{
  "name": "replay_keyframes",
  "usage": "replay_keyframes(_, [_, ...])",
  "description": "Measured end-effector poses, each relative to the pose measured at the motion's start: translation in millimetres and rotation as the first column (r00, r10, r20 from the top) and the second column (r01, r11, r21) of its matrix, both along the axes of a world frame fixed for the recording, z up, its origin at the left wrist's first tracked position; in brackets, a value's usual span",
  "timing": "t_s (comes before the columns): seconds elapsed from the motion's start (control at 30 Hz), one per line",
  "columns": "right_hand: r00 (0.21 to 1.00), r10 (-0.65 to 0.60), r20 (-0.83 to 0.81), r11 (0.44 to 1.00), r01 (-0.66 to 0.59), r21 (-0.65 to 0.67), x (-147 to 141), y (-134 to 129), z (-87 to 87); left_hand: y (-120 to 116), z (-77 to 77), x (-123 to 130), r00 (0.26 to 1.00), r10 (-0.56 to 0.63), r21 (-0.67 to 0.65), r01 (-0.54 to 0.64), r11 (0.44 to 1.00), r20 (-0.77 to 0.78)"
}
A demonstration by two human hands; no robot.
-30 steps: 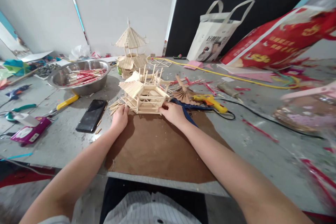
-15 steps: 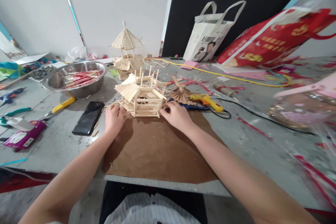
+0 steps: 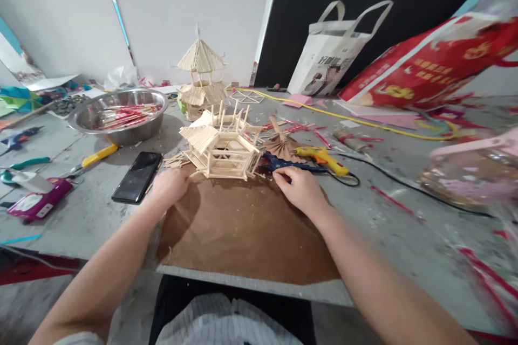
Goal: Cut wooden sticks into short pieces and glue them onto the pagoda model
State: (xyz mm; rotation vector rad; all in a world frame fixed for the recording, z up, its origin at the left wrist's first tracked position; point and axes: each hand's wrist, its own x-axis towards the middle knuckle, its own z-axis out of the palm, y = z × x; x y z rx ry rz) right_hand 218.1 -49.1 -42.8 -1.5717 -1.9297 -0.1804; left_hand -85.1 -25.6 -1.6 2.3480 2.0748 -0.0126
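A half-built pavilion model (image 3: 226, 156) made of thin wooden sticks stands at the back of a brown board (image 3: 246, 226), with one roof panel on its left and bare posts on top. Just left of its base, my left hand (image 3: 172, 188) is closed, and a pale stick seems to stick out at its fingertips. Loose wooden sticks (image 3: 176, 160) lie right behind that hand. My right hand (image 3: 299, 188) rests at the board's right side, apart from the model, its fingers loosely bent with a gap at the thumb. A dark blue tool (image 3: 279, 163) lies just behind it.
A finished stick pavilion (image 3: 200, 75) stands behind. On the left are a steel bowl (image 3: 156, 118) of red-tipped sticks, a phone (image 3: 137, 177) and yellow-handled pliers (image 3: 99, 155). To the right lie a yellow glue gun (image 3: 324, 159), its black cord and a folded paper fan (image 3: 279, 145).
My right hand has drawn away from the model to the right. My left hand has shifted slightly left and down, off the model's base. The view has turned a little.
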Motion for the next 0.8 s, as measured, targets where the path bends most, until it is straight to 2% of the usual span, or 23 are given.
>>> replay_keyframes(0.13, [1.0,-0.02,0.005,1.0,0.021,-0.018,6,4,-3.5,9,5.4,-16,0.997,0.07,-0.003,-0.07,0.998,-0.036])
replay_keyframes(0.3, [0.998,-0.07,-0.004,0.997,0.07,-0.021,8,5,-3.3,16,2.9,-21,0.991,0.132,0.05,-0.132,0.99,-0.006])
replay_keyframes(0.43, [0.98,-0.197,-0.037,0.98,0.196,-0.031,23,8,0.8,17,2.7,-24,0.988,0.151,0.076,-0.153,0.985,0.032])
replay_keyframes(0.53, [0.935,-0.354,-0.033,0.935,0.353,-0.033,47,12,3.8,15,5.5,-25,0.984,0.166,0.192,-0.176,0.965,0.066])
replay_keyframes(0.63, [0.858,-0.514,-0.001,0.857,0.513,-0.056,72,15,3.1,11,7.5,-24,0.983,0.081,0.427,-0.144,0.892,0.163])
replay_keyframes(0.73, [0.763,-0.645,0.025,0.757,0.643,-0.116,89,18,-1.4,7,6.2,-19,0.953,-0.135,0.615,-0.064,0.786,0.272])
replay_keyframes(0.8, [0.72,-0.692,0.052,0.701,0.688,-0.188,94,20,-4.9,5,3.2,-13,0.9,-0.297,0.668,0.009,0.744,0.32])
